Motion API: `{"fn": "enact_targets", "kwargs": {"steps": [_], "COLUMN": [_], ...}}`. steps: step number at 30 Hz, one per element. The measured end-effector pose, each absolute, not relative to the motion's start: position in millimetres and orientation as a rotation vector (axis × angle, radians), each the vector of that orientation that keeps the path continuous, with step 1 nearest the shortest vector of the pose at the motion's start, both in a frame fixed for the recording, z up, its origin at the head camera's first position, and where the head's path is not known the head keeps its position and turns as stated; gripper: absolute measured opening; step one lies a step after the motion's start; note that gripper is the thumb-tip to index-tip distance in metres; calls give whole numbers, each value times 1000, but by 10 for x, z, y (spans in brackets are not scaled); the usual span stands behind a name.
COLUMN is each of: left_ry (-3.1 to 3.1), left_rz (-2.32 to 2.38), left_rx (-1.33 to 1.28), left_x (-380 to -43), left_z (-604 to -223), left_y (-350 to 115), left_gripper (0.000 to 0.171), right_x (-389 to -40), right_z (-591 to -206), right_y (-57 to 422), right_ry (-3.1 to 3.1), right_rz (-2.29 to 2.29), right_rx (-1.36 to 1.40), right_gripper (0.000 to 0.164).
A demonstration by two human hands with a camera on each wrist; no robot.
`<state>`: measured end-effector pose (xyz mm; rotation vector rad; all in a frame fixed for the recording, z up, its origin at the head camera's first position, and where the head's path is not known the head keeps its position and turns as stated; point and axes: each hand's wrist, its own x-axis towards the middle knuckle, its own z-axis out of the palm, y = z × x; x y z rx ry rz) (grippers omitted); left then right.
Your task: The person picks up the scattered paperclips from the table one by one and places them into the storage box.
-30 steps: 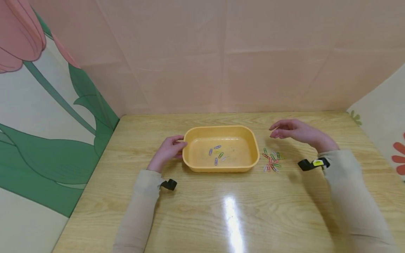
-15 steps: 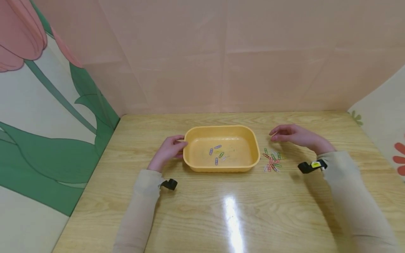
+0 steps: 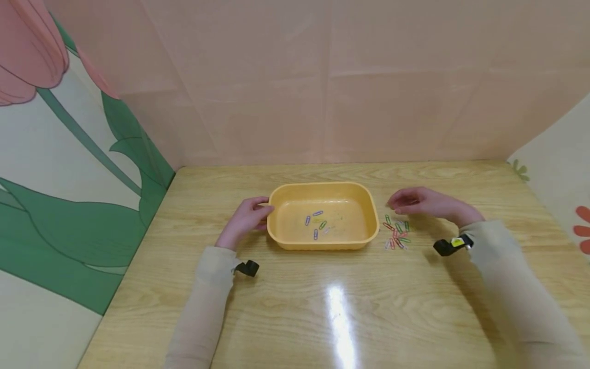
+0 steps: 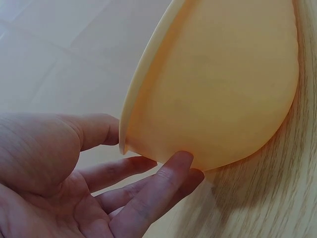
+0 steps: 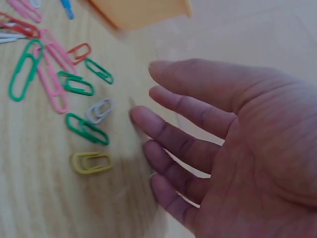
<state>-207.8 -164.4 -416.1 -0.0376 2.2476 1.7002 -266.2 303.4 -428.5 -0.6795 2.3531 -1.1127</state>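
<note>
A yellow plastic tray [image 3: 322,245] lies on the wooden table with several small paper clips [image 3: 322,224] inside it. My left hand [image 3: 245,216] holds the tray's left end. In the left wrist view, the thumb [image 4: 101,131] is at the rim and the fingertips [image 4: 181,161] press against the outer wall. Right of the tray is a loose pile of paper clips [image 3: 397,237] in green, red, pink and white. Just beyond that pile hovers my right hand [image 3: 426,203], fingers loosely bent and nothing between them. A yellow paper clip [image 5: 92,162] lies near its fingertips in the right wrist view.
The wooden table [image 3: 258,318] reaches back to a pink-covered wall [image 3: 322,102]. Flower-patterned panels stand at the left [image 3: 92,220] and right sides. A black wrist camera [image 3: 249,268] sits on each sleeve.
My right hand has come down and slightly toward the paper clip pile. The left hand and the tray stay where they were.
</note>
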Motion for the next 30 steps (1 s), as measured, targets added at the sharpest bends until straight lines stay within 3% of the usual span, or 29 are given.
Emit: {"fn": "enact_targets", "kwargs": {"steps": [13,30], "left_ry": [2227,2269], "left_rz": [1696,1675], "left_rx": [-42,-67], "left_x": [-2076,-2071], "left_z": [-4138,-4157], "left_y": [-1640,-1635], "left_gripper": [46,44], "right_x": [-2571,-2472], "right_z": [-4423,-4536], "right_y": [2943,2820], "right_ry": [2373,2636], "right_rz": [-1103,-1068], "right_rx": [-781,-958], "right_gripper": [38,17]}}
